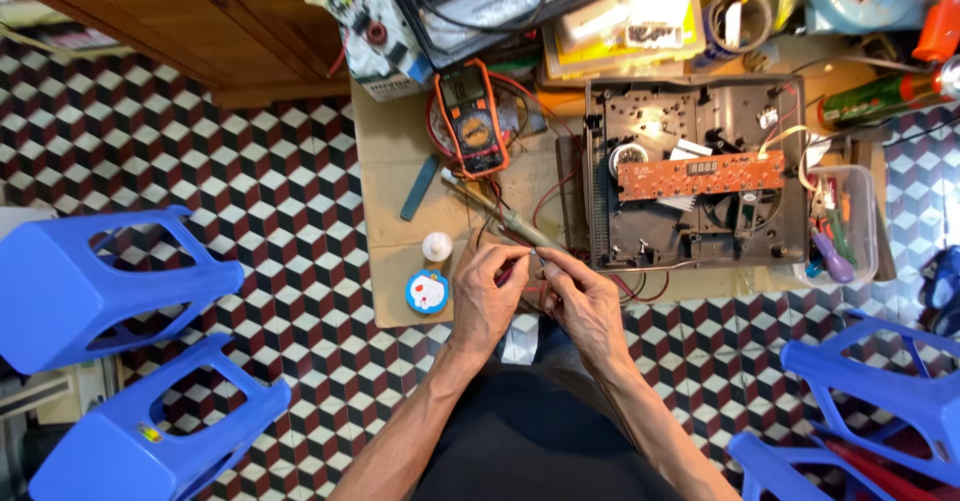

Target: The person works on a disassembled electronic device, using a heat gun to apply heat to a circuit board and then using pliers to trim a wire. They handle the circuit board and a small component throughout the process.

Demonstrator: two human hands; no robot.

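1. My left hand (487, 296) and right hand (583, 301) meet at 6 o'clock of the cardboard sheet (395, 176) on the floor.
2. Both pinch a thin red wire (507, 271); fingertips nearly touching.
3. Soldering iron (500, 216) lies just beyond, at 12 o'clock from my hands.
4. Opened device chassis (695, 176) with orange circuit board (700, 174) at 2 o'clock; multimeter (470, 116) at 11 o'clock.

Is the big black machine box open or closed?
Open. The black plastic machine casing has no cover on: its insides and the orange circuit board lying across it show.
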